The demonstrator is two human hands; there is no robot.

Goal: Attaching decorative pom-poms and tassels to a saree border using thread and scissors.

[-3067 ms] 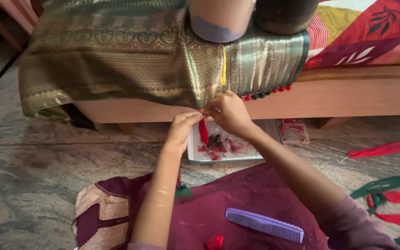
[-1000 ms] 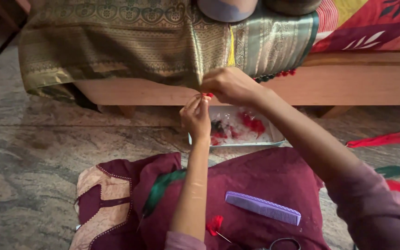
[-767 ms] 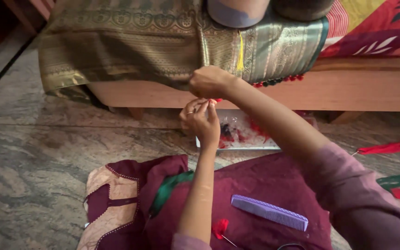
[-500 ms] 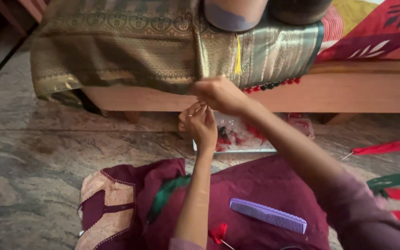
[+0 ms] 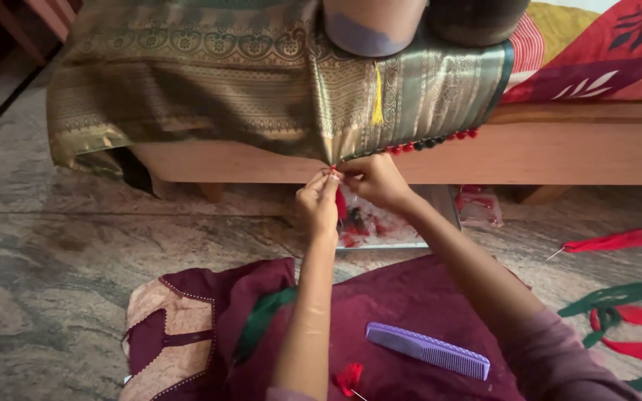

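step: red tassel thread (image 5: 334, 172) is being tied onto the hanging edge of the green-gold silk cloth (image 5: 261, 89), a judgement from the pinch
left hand (image 5: 319, 202): fingertips pinched on the thread, just below the cloth edge
right hand (image 5: 375, 180): closed on the cloth edge, touching the left
next: the knot needs pulling tight with the edge held taut
changed: both hands sat lower and further apart 3.1 s ago; purple comb (image 5: 427, 350) unmoved, near the forearms

A small clear plastic packet (image 5: 481, 208) lies under the bench (image 5: 574, 160).
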